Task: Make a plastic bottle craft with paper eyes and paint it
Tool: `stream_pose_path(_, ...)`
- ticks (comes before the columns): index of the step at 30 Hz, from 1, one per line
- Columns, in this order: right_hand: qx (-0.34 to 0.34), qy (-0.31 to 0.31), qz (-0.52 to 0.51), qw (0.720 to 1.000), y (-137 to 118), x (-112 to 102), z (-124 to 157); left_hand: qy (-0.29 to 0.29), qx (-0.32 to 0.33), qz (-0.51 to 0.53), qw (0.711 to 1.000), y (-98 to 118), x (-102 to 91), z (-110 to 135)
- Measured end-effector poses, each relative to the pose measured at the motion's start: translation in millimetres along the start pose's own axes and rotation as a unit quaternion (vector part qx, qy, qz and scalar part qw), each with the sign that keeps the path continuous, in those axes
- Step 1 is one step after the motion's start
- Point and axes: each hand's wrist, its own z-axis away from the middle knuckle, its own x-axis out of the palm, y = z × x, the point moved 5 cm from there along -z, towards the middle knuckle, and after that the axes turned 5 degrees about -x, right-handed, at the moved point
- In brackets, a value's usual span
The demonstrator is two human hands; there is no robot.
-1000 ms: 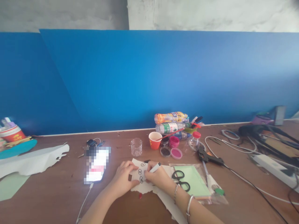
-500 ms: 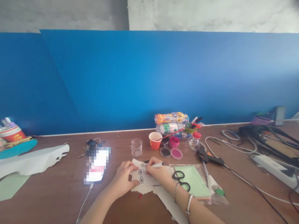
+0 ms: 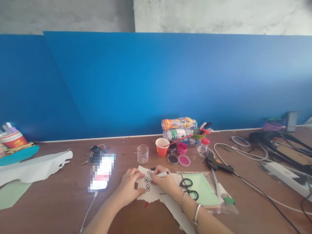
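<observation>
White paper [image 3: 153, 195] with a torn lower edge lies on the table, bearing several black-outlined eye shapes in a column. My left hand [image 3: 130, 185] rests on the paper's left side, thumb and fingers apart, pressing it down. Closed around a white marker [image 3: 162, 174], my right hand [image 3: 163, 182] leans on the paper just right of the drawn eyes; its tip is hidden by the fingers. Black-handled scissors [image 3: 189, 189] lie beside my right wrist, their blades mostly covered. A clear cut bottle piece [image 3: 142, 154] stands beyond my hands.
A lit phone [image 3: 101, 172] with a cable lies left. Behind are a red paper cup [image 3: 162, 147], pink paint pots [image 3: 181, 149] and stacked plastic bottles [image 3: 177, 128]. Green paper [image 3: 201, 188], a glue gun [image 3: 219, 165], cables and a power strip [image 3: 287, 178] occupy the right.
The marker's back end has swung slightly down and to the left as my right hand shifts a little. My left hand and the paper look unmoved.
</observation>
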Motion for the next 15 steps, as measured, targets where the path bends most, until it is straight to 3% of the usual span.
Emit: stream_pose_path(15,0.006,0.007,0.030,0.999,-3.0,-0.9,0.9,-0.003,-0.010,-0.003,1.000,2.7,-1.7,1.0)
